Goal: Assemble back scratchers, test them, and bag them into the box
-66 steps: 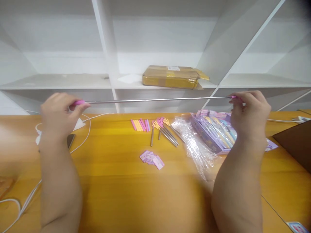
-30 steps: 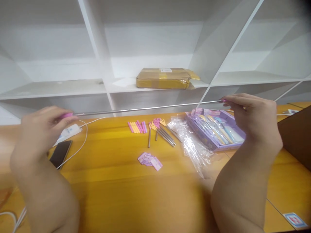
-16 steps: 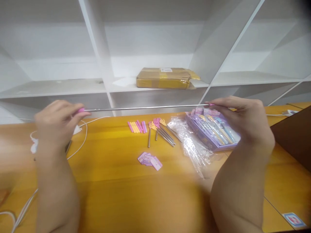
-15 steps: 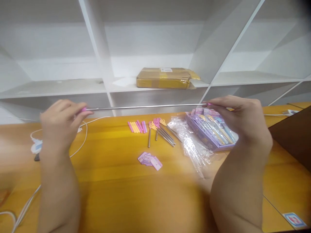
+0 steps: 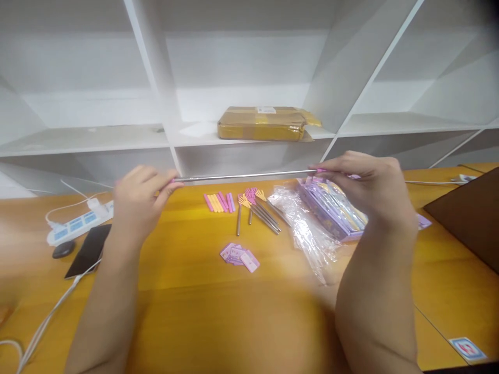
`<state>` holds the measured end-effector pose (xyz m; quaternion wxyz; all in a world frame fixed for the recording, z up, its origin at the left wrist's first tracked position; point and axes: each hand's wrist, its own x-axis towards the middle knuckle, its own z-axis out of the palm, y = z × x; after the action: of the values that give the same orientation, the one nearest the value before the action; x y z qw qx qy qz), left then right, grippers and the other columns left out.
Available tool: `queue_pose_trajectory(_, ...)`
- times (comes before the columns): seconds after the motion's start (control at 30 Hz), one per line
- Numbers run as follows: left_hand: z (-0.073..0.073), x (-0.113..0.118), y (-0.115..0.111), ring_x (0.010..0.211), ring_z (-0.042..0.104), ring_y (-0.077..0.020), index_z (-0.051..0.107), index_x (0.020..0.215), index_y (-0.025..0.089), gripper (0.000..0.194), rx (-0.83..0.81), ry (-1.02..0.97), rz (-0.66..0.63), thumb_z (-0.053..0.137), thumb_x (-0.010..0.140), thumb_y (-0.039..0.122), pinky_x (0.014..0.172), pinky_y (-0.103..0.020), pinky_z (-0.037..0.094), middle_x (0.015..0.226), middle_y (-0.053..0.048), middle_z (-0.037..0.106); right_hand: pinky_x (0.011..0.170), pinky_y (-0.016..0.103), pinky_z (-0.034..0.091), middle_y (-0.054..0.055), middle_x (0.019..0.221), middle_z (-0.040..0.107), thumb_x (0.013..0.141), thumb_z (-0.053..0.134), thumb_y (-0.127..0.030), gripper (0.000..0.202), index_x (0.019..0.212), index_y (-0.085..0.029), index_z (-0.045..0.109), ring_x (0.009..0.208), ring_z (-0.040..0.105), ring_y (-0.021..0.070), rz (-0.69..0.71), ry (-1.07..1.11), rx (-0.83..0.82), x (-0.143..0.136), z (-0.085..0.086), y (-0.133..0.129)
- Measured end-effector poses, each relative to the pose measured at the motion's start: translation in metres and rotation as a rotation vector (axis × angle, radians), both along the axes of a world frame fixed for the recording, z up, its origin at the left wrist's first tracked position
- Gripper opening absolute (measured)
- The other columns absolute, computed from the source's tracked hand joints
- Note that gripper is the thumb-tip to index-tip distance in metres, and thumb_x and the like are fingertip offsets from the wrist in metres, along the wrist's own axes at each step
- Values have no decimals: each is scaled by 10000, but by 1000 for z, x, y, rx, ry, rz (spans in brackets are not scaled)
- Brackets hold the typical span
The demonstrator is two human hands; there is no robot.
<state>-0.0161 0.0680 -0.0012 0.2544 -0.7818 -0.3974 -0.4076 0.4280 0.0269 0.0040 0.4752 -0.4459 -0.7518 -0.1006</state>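
Note:
A telescopic back scratcher (image 5: pixel 245 176) stretches level above the back of the table, its silver rod drawn out between my hands. My left hand (image 5: pixel 142 200) pinches its pink end at the left. At the other end my right hand (image 5: pixel 368 184) grips a pink part between thumb and fingers, which mostly hide it. Below the rod lie several back scratchers (image 5: pixel 261 210) with pink and yellow hand-shaped heads. Beside them is a row of pink, yellow and purple sleeves (image 5: pixel 219 202). Small purple cards (image 5: pixel 239 256) rest in a loose pile nearer to me.
Crumpled clear plastic bags (image 5: pixel 304 228) lie beside a purple box (image 5: pixel 331 221) of wrapped items, partly behind my right hand. A power strip (image 5: pixel 80 223), a mouse (image 5: pixel 63 249) and a phone (image 5: pixel 89 252) are at left. A taped carton (image 5: pixel 261 123) sits on the shelf.
My hands have come closer together, the left moving right and the right moving left. The rod between them is shorter. The phone and power strip are now uncovered at left.

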Motion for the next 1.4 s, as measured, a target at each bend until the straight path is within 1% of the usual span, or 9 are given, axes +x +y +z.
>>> queue_pose_trajectory(0.2, -16, 41, -7, 771, 589, -226, 777, 1024, 287, 211, -25, 0, -37, 603, 1039, 405, 700, -363, 427, 799, -45, 689, 737, 336, 516, -22, 930, 817, 1026, 662, -313, 165, 1056, -349, 821, 787, 681, 182, 184, -110, -13, -57, -9, 19)
queue_pose_trajectory(0.33, -32, 68, -13, 786, 599, -221, 767, 1025, 253, 271, -79, -28, -77, 562, 1061, 427, 706, -358, 433, 821, -50, 710, 758, 377, 489, -15, 963, 815, 1065, 582, -284, 238, 1122, -354, 802, 796, 649, 206, 236, -188, 42, -105, -26, 25)
queue_pose_trajectory(0.43, -39, 76, -13, 776, 601, -214, 765, 1019, 254, 319, -136, -41, -92, 523, 1076, 455, 712, -355, 429, 815, -44, 715, 751, 395, 453, -5, 961, 810, 1092, 502, -265, 301, 1145, -336, 790, 787, 622, 217, 207, -254, 23, -126, -35, 25)
queue_pose_trajectory(0.63, -36, 68, -10, 811, 626, -216, 764, 1019, 262, 298, -148, 29, -115, 531, 1078, 437, 704, -353, 428, 868, -47, 750, 797, 373, 465, 7, 984, 789, 1099, 516, -329, 268, 1153, -310, 777, 870, 656, 219, 267, -269, -57, -126, -37, 25)
queue_pose_trajectory(0.83, -36, 76, -14, 827, 600, -225, 718, 1027, 197, 193, -200, 21, -128, 599, 1038, 348, 749, -365, 449, 851, -49, 695, 804, 348, 469, 43, 967, 748, 1124, 436, -303, 313, 1190, -258, 739, 909, 655, 219, 288, -285, -120, -127, -33, 21)
queue_pose_trajectory(0.93, -35, 77, -16, 827, 599, -227, 703, 1015, 199, 179, -192, 23, -135, 596, 1036, 342, 751, -366, 447, 860, -50, 690, 784, 343, 472, 47, 949, 726, 1125, 433, -304, 298, 1182, -270, 724, 881, 651, 219, 284, -277, -140, -129, -31, 17)
queue_pose_trajectory(1.13, -23, 66, -20, 868, 629, -222, 686, 1069, 224, 141, -218, 63, -170, 578, 1053, 313, 781, -364, 478, 938, -43, 720, 798, 351, 474, 44, 954, 734, 1120, 466, -357, 279, 1168, -273, 727, 877, 658, 218, 285, -274, -141, -126, -27, 13)
queue_pose_trajectory(1.3, -14, 57, -23, 969, 671, -225, 659, 1188, 244, 156, -125, 113, -275, 579, 1055, 247, 872, -366, 521, 1097, -62, 756, 810, 345, 463, 33, 932, 737, 1124, 462, -345, 286, 1205, -272, 726, 881, 644, 209, 308, -280, -141, -119, -20, 5)
queue_pose_trajectory(1.4, -10, 57, -26, 944, 673, -216, 661, 1195, 236, 172, -89, 100, -311, 622, 1029, 209, 867, -365, 530, 1086, -56, 760, 814, 333, 447, 38, 904, 723, 1133, 443, -338, 303, 1187, -235, 722, 868, 618, 197, 308, -300, -146, -118, -16, 0)
